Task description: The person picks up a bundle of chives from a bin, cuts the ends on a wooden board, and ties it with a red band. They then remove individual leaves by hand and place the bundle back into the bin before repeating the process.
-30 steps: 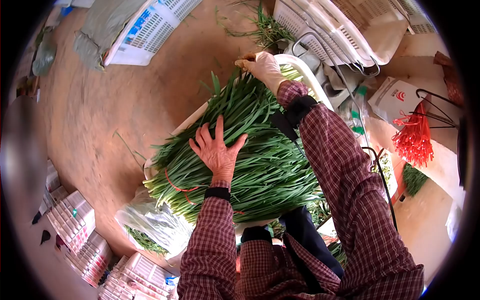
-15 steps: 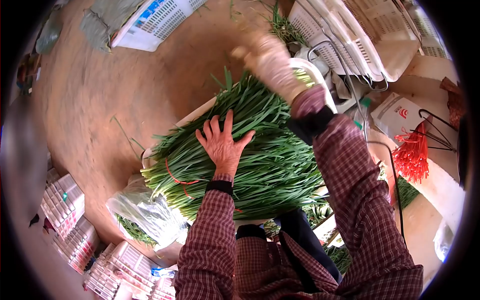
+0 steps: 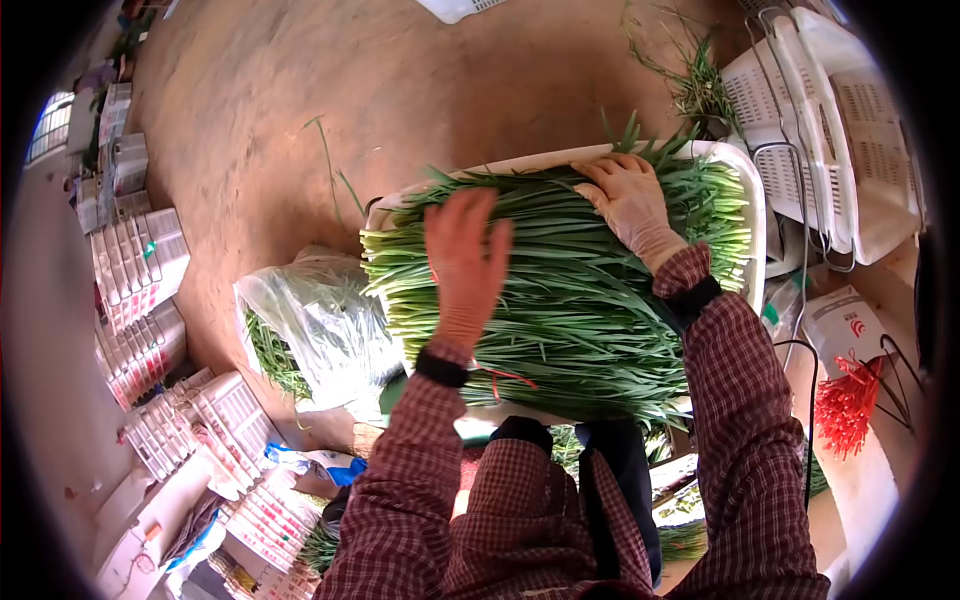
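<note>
Long green leafy stalks (image 3: 570,290) with pale ends fill a white crate (image 3: 757,200) in front of my body. Over their left part is my left hand (image 3: 465,255), bare and slightly blurred, its fingers spread and nothing in it. My right hand (image 3: 630,205) wears a pale glove and lies on the leaves near the crate's far rim, fingers apart. A red tie (image 3: 505,377) shows across the stalks near the close edge. Another red tie is partly hidden behind my left hand.
A clear plastic bag (image 3: 325,320) over more greens stands left of the crate. White baskets (image 3: 845,140) and metal hooks are at the right, above a bundle of red ties (image 3: 847,405). Stacked crates (image 3: 140,260) line the left. Loose greens (image 3: 700,85) lie on the floor.
My right hand has come down from blurred motion beyond the crate onto the leaves. My left hand now appears raised over the stalks' left part. The view has shifted, placing the crate farther right.
</note>
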